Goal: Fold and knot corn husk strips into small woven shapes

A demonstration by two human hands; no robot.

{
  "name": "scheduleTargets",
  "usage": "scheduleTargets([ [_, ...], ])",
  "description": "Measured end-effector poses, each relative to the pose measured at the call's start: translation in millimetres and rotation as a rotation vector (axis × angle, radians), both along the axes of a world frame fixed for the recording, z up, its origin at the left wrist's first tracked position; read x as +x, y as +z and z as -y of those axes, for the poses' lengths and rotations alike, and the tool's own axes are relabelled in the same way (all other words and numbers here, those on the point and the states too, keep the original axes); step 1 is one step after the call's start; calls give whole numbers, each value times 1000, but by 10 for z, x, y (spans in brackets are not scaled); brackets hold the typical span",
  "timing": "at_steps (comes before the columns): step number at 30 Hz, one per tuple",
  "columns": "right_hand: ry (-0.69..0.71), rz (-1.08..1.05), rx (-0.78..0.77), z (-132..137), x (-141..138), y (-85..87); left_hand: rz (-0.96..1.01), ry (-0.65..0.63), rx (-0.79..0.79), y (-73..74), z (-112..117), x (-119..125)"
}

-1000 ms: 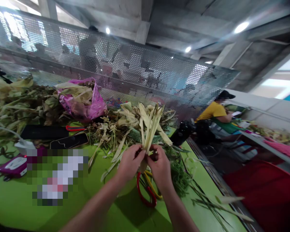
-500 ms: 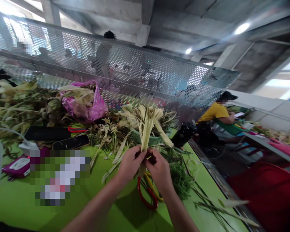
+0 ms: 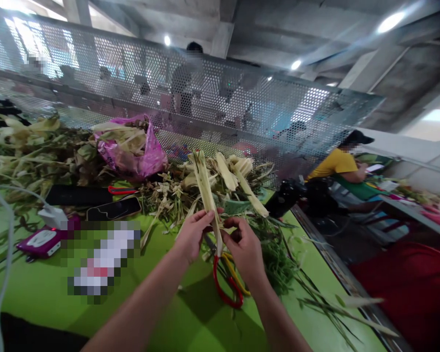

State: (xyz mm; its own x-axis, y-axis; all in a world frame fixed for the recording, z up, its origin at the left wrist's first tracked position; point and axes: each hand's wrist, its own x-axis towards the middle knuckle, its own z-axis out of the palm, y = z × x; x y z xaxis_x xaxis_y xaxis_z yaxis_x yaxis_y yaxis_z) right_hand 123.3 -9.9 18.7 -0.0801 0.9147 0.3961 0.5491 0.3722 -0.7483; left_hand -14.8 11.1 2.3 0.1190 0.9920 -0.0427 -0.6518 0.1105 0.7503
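Note:
A long, pale corn husk (image 3: 205, 188) stands up between my hands, its top leaning to the left. Around its lower part the fingers of my left hand (image 3: 191, 234) are closed. My right hand (image 3: 244, 247) has its fingers curled and pressed at the husk's lower right edge; part of that grip is hidden. Just below the husk's bottom tip lie scissors (image 3: 229, 293) with one red and one yellow handle, their blades partly covered. Behind the hands, more pale husks (image 3: 227, 173) rest on a heap of dried plant matter.
A pink plastic bag (image 3: 150, 156) of husks stands at the back left. Phones (image 3: 113, 209), a purple device (image 3: 44, 244) with a white cable and a pixelated item lie left. Green shreds (image 3: 276, 266) and a black object (image 3: 286, 195) are right. Beyond the table sits a person in yellow (image 3: 337, 164).
The husk has tilted from nearly upright to leaning left, and its lower end shows more between the hands. The right hand has shifted slightly away from the left. The view has turned a little.

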Motion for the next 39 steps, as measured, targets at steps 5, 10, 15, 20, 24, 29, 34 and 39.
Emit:
scheduleTargets([
  [5,-107,247,219,6,12,-14,-59,6,0,27,38,26],
  [10,-85,312,301,13,35,1,-112,5,24,41,55,38],
  [15,-20,252,219,6,42,-6,-155,43,43,49,42,25],
  [20,23,268,164,-1,-9,-15,-162,57,54,91,54,18],
  [24,-25,326,178,15,-44,-35,-191,64,64,93,61,28],
  [29,-83,372,218,29,-20,-80,-220,62,97,55,52,52],
  [34,-37,285,116,32,0,-67,-238,91,81,75,47,25],
  [39,75,18,-41,-14,-12,-96,-197,127,64,46,8,-9],
])
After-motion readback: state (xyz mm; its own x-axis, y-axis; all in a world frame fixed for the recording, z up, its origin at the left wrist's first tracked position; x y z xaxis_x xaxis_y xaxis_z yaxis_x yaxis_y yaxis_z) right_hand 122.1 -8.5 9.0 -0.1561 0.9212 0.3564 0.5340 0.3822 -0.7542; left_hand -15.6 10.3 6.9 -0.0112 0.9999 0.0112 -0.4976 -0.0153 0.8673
